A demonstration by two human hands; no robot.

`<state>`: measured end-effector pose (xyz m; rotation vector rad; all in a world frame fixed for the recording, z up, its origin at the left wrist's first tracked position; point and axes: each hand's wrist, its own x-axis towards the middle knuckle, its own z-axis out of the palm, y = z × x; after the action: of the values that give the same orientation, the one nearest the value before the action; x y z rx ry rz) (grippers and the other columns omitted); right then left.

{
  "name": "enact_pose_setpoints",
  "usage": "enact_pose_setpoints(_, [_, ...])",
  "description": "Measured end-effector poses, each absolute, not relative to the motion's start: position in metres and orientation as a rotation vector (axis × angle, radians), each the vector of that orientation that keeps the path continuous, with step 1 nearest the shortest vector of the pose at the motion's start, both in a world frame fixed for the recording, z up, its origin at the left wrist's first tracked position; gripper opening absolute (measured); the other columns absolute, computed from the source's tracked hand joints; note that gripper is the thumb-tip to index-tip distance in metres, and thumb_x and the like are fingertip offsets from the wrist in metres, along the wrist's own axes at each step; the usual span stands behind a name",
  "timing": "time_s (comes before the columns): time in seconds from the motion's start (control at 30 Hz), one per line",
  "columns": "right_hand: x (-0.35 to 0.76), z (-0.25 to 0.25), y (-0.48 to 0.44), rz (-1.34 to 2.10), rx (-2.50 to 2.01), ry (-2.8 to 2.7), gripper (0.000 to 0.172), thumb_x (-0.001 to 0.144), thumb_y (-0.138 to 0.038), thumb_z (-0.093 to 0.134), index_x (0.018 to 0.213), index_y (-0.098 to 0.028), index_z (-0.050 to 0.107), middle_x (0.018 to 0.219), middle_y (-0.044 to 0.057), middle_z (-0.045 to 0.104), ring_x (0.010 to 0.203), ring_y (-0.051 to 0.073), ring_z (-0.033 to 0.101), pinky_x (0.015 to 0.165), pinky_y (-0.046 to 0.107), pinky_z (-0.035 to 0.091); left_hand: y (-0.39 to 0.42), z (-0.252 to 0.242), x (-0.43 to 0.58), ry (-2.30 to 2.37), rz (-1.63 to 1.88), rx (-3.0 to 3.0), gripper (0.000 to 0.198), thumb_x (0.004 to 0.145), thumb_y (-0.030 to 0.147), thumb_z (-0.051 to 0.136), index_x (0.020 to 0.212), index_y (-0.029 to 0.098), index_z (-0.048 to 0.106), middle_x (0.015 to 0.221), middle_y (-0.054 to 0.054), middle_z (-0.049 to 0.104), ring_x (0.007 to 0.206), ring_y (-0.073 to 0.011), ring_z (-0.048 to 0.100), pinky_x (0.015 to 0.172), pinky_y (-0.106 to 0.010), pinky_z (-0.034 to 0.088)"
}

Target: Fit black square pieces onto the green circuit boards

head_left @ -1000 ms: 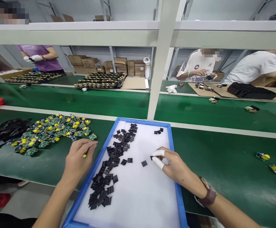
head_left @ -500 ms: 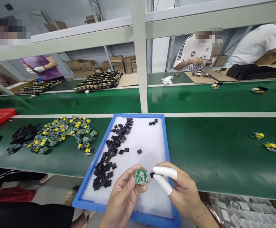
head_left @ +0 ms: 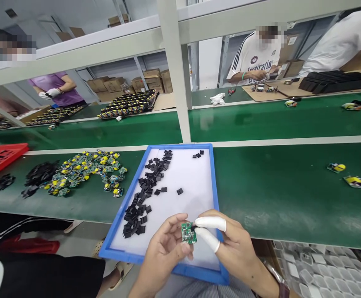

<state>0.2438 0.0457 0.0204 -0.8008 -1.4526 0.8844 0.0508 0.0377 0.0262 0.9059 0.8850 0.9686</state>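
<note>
My left hand (head_left: 164, 252) holds a small green circuit board (head_left: 188, 233) between thumb and fingers, over the near part of a blue-rimmed tray (head_left: 216, 178). White covers sit on the thumb and index finger of my right hand (head_left: 230, 240). Those fingertips pinch a small black piece (head_left: 193, 228) against the board's right edge; most of it is hidden. Many black pieces (head_left: 151, 180) lie along the tray's left side. A single black piece (head_left: 179, 191) rests mid-tray, and a few more (head_left: 198, 154) are at the far right corner.
Left of the tray lies a heap of boards with yellow parts (head_left: 84, 167), then black parts (head_left: 40, 174) and a red tray (head_left: 6, 159). Two boards (head_left: 354, 181) lie at the right. A frame post (head_left: 180, 82) rises beyond the tray. People work across the belt.
My right hand has brought the black piece leftward to the board's edge, where a gap was before. The board is tilted slightly differently, and the camera view has shifted.
</note>
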Motion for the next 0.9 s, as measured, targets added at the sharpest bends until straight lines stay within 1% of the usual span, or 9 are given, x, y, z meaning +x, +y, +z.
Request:
enact_pose_setpoints(0.13, [0.245,0.018,0.045,0.879,-0.798,-1.450,0.034,0.092,-0.005,0.068,0.115,-0.028,0.073,0.096,0.003,0.073,0.084,0.018,0.071,0.075,0.029,0.057,0.038,0.027,0.047,0.908,0.953,1.031,0.034,0.087,0.029,0.078,0.120,0.026,0.073,0.102,-0.008,0.072,0.096,-0.0221,0.069,0.085,-0.031,0.055])
enact_pose_setpoints(0.27, [0.245,0.016,0.045,0.888,-0.794,-1.453,0.035,0.092,-0.003,0.067,0.116,-0.028,0.073,0.096,0.003,0.072,0.085,0.018,0.070,0.076,0.030,0.056,0.039,0.029,0.046,0.917,1.004,1.162,0.034,0.087,0.025,0.077,0.121,0.026,0.075,0.115,-0.009,0.067,0.105,-0.0217,0.066,0.089,-0.028,0.053])
enact_pose_setpoints(0.4, [0.245,0.014,0.044,0.888,-0.812,-1.432,0.035,0.092,-0.003,0.068,0.114,-0.029,0.073,0.096,0.002,0.072,0.086,0.017,0.070,0.077,0.028,0.055,0.040,0.028,0.047,0.901,1.047,1.184,0.034,0.083,0.022,0.080,0.117,0.027,0.075,0.123,-0.010,0.067,0.117,-0.0241,0.064,0.098,-0.031,0.052])
enact_pose_setpoints(0.5, [0.242,0.012,0.041,0.905,-0.853,-1.395,0.032,0.091,-0.004,0.068,0.111,-0.029,0.073,0.096,0.001,0.072,0.085,0.016,0.070,0.076,0.026,0.056,0.039,0.023,0.049,0.944,1.128,1.161,0.033,0.076,0.015,0.085,0.104,0.028,0.073,0.121,-0.008,0.072,0.117,-0.0236,0.064,0.097,-0.030,0.051])
enact_pose_setpoints(0.57, [0.240,0.012,0.039,0.920,-0.874,-1.380,0.029,0.091,-0.006,0.068,0.108,-0.028,0.074,0.094,0.000,0.072,0.083,0.016,0.070,0.075,0.026,0.056,0.038,0.019,0.050,0.974,1.168,1.172,0.034,0.075,0.015,0.086,0.104,0.027,0.073,0.118,-0.009,0.073,0.116,-0.0243,0.064,0.097,-0.031,0.051])
enact_pose_setpoints(0.67, [0.238,0.012,0.037,0.898,-0.892,-1.360,0.027,0.091,-0.006,0.069,0.106,-0.028,0.074,0.094,0.001,0.073,0.083,0.016,0.070,0.076,0.026,0.056,0.037,0.015,0.050,0.953,1.155,1.156,0.033,0.084,0.026,0.080,0.117,0.024,0.075,0.130,-0.013,0.063,0.106,-0.0243,0.067,0.088,-0.031,0.057])
enact_pose_setpoints(0.77, [0.239,0.011,0.037,0.878,-0.902,-1.350,0.029,0.091,-0.006,0.069,0.107,-0.029,0.074,0.097,0.001,0.073,0.086,0.017,0.070,0.077,0.027,0.056,0.037,0.013,0.052,0.800,1.091,0.966,0.035,0.095,0.034,0.066,0.128,0.025,0.070,0.117,-0.010,0.062,0.072,-0.0146,0.068,0.062,-0.028,0.059])
enact_pose_setpoints(0.83, [0.239,0.010,0.037,0.903,-0.876,-1.363,0.031,0.091,-0.005,0.067,0.109,-0.030,0.073,0.096,0.001,0.072,0.085,0.017,0.070,0.076,0.028,0.055,0.037,0.014,0.053,0.701,1.035,0.806,0.030,0.099,0.036,0.060,0.125,0.026,0.070,0.101,-0.007,0.065,0.059,-0.0114,0.065,0.049,-0.023,0.055])
enact_pose_setpoints(0.9, [0.239,0.011,0.037,0.933,-0.823,-1.384,0.033,0.092,-0.004,0.067,0.111,-0.030,0.073,0.094,0.002,0.071,0.084,0.018,0.069,0.075,0.030,0.055,0.038,0.016,0.055,0.673,0.988,0.686,0.023,0.101,0.037,0.057,0.110,0.023,0.073,0.093,-0.006,0.066,0.053,-0.0093,0.063,0.040,-0.017,0.050])
